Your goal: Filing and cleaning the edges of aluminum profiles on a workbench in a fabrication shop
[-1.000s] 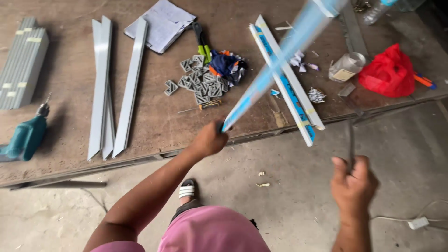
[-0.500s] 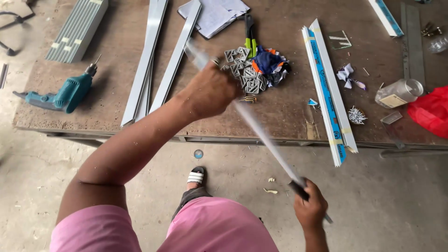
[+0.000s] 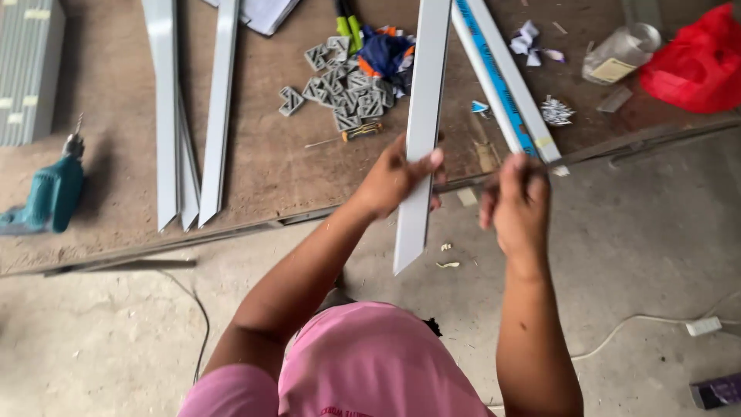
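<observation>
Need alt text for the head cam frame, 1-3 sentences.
Seen from above, a person's left hand grips a long grey metal strip with an angled end, held over the edge of a wooden workbench. The right hand is raised beside it, blurred. Small grey corner brackets, more strips and a teal drill lie on the bench.

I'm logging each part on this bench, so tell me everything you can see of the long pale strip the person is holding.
The strip is a long, flat, pale grey profile, metal by its look, with a smooth matte face. Its near end is cut at a slant to a point. It runs steeply from the top of the picture down past the edge of the workbench, its tip hanging over the concrete floor. The left hand grips it partway up, thumb across its face. The right hand is beside it, apart.
</observation>
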